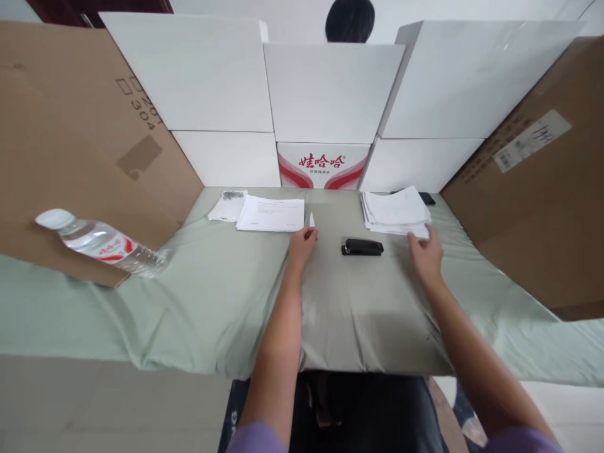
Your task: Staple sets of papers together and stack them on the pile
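My left hand [302, 246] is closed in a pinch just in front of the left paper stack [274, 214]. A narrow white pointed piece of paper [312, 220] sticks up at its fingertips; the rest of it is hidden. At the near right corner of the other paper stack [395, 209], my right hand [427, 253] pinches the edge of a sheet. Between the hands a black stapler [362, 247] lies on the cloth, touched by neither.
A clear bag with small dark items [228, 206] lies left of the papers. A dark flat object [427, 199] is partly under the right stack. A water bottle [111, 244] is at the left. Cardboard [75, 138] and white boxes [330, 94] wall the table; a person's head [350, 22] shows behind.
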The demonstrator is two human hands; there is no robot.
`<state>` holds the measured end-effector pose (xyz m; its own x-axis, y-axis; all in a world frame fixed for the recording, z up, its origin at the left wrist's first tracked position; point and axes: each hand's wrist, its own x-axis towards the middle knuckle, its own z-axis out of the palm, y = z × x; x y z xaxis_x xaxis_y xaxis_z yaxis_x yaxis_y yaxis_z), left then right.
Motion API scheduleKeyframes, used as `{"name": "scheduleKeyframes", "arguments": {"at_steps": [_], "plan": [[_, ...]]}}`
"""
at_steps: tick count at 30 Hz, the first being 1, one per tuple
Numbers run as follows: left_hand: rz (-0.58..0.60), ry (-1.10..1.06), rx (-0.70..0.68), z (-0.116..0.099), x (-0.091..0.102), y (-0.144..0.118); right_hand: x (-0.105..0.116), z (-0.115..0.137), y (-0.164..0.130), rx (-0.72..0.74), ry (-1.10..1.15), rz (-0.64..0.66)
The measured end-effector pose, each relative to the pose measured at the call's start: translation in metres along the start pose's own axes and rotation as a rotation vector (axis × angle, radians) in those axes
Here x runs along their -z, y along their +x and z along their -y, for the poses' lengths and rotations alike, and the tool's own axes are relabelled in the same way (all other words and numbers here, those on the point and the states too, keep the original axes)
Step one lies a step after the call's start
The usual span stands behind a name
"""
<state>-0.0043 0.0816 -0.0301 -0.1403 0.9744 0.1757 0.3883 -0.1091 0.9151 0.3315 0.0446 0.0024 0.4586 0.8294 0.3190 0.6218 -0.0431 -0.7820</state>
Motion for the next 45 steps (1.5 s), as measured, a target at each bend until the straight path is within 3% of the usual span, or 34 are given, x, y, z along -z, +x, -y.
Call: {"name": "scheduleKeyframes", "arguments": {"at_steps": [5,7,10,14,20,33,45], "plan": [[-0.017,0.0,0.014,0.001,-0.001,0.0,0.021,0.004,-0.124,0.202,-0.27,0.309],[-0.022,0.014,0.004,0.001,-0.002,-0.001,0.025,0.004,-0.152,0.393,-0.441,0.392],[-0.024,0.069,0.004,0.0,-0.002,-0.003,0.026,0.006,-0.174,0.541,-0.674,0.342],[-0.029,0.114,0.024,-0.004,-0.001,-0.005,0.026,0.006,-0.185,0.551,-0.782,0.343],[-0.014,0.133,0.02,-0.004,0.002,-0.012,0.03,0.008,-0.188,0.522,-0.76,0.398],[0.037,0.22,-0.04,-0.001,0.008,-0.013,0.032,0.019,-0.19,0.469,-0.727,0.393],[-0.023,0.342,-0.088,0.004,0.0,-0.011,0.033,0.017,-0.189,0.482,-0.707,0.391]]}}
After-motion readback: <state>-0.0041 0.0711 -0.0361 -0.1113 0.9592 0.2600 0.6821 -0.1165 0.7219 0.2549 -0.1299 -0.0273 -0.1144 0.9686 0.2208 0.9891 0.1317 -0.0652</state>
